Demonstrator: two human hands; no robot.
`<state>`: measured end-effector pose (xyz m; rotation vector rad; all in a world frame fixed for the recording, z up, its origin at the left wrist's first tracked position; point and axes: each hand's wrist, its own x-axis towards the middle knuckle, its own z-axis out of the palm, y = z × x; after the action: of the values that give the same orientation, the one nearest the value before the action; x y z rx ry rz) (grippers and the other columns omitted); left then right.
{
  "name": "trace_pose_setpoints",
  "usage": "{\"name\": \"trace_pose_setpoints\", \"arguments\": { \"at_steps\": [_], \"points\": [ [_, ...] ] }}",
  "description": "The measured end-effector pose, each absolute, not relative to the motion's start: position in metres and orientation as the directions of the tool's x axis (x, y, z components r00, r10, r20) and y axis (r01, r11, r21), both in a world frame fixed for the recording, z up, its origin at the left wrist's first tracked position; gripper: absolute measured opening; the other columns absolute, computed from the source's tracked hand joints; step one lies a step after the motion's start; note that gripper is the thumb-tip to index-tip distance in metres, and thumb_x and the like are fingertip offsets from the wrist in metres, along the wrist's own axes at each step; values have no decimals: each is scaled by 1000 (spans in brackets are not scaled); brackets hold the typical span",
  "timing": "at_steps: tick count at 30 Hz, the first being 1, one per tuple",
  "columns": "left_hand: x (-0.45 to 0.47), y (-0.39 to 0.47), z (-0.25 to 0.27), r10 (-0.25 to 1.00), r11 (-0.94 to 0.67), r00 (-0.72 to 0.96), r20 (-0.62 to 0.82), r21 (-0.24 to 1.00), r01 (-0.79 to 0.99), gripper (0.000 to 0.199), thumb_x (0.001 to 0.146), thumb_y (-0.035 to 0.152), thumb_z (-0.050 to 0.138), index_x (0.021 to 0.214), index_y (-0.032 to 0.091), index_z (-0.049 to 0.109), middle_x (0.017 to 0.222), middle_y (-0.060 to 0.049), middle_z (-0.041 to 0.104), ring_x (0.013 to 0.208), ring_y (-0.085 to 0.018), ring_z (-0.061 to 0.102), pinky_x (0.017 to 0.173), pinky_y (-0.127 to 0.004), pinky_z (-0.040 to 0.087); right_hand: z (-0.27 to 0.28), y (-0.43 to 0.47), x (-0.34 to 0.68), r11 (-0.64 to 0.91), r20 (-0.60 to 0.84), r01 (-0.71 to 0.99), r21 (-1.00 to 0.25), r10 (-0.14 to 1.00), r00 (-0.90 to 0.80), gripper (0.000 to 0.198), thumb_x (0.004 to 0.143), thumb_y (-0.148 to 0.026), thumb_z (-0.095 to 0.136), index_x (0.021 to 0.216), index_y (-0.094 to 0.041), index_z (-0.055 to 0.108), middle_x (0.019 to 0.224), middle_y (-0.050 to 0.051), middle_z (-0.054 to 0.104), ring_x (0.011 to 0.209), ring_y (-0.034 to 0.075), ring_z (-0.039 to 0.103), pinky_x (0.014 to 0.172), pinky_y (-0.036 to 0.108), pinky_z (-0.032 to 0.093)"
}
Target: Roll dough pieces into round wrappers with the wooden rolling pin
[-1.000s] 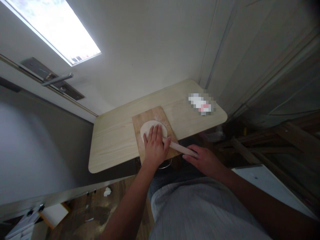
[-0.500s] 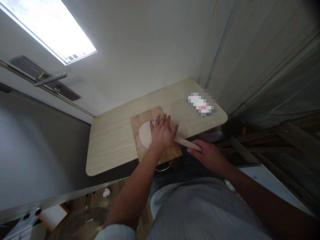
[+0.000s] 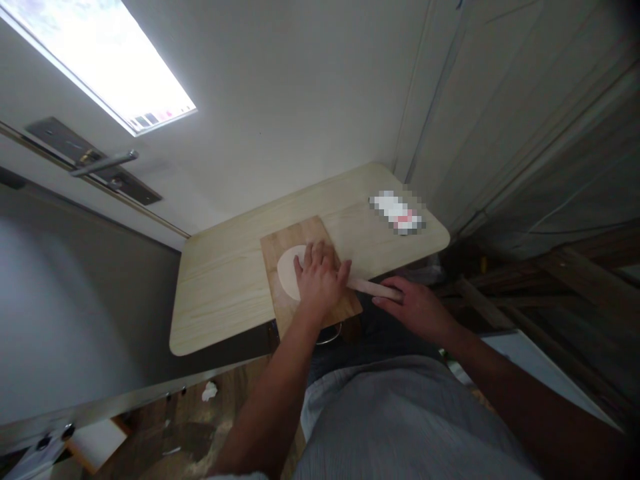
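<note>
A flat, pale round of dough (image 3: 289, 273) lies on a wooden cutting board (image 3: 287, 235), its right part hidden by my left hand (image 3: 321, 277). That hand is laid flat across the dough and over the covered end of a rolling pin, its fingers stretched and its thumb out to the right. The rolling pin (image 3: 373, 288) sticks out past the right side of the board. My right hand (image 3: 413, 305) is closed round the pin's outer end, just off the table's front edge.
The board rests on a light wood table (image 3: 220, 280), jutting over its front edge. A pixelated white and red item (image 3: 397, 212) lies at the table's right end. Behind stands a white door with a metal handle (image 3: 107, 162). Crumpled white paper (image 3: 209, 391) is on the floor.
My left hand has slid slightly towards me over the dough, its fingertips lower on the board. The right hand keeps its hold on the rolling pin. The view has shifted a little.
</note>
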<state>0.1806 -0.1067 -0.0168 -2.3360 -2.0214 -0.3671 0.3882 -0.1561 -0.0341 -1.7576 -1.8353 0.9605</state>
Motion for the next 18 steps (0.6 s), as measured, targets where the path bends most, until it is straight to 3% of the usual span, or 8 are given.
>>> {"name": "trace_pose_setpoints", "arguments": {
  "at_steps": [4, 9, 18],
  "points": [
    [166, -154, -23, 972, -115, 84, 219, 133, 984, 65, 100, 55, 34, 154, 18, 35, 161, -11, 35, 152, -29, 23, 122, -55, 22, -33, -162, 383, -7, -167, 675, -738, 971, -172, 30, 82, -44, 69, 104, -24, 69, 91, 4, 75, 79, 22, 69, 70, 32, 49],
    [155, -183, -32, 974, -99, 70, 217, 125, 987, 69, 101, 52, 35, 158, 17, 22, 162, -13, 32, 153, -29, 21, 122, -58, 18, -34, -168, 378, 21, -177, 676, -736, 959, -222, 28, 82, -45, 68, 102, -25, 70, 91, 3, 75, 80, 21, 68, 71, 32, 48],
    [171, -123, -25, 971, -133, 110, 211, 94, 987, 59, 103, 51, 25, 153, 22, 36, 161, -7, 36, 152, -27, 24, 122, -58, 17, -32, -159, 391, -13, -145, 716, -698, 982, -123, 29, 84, -49, 66, 99, -24, 70, 86, 3, 74, 76, 22, 68, 66, 32, 46]
  ]
}}
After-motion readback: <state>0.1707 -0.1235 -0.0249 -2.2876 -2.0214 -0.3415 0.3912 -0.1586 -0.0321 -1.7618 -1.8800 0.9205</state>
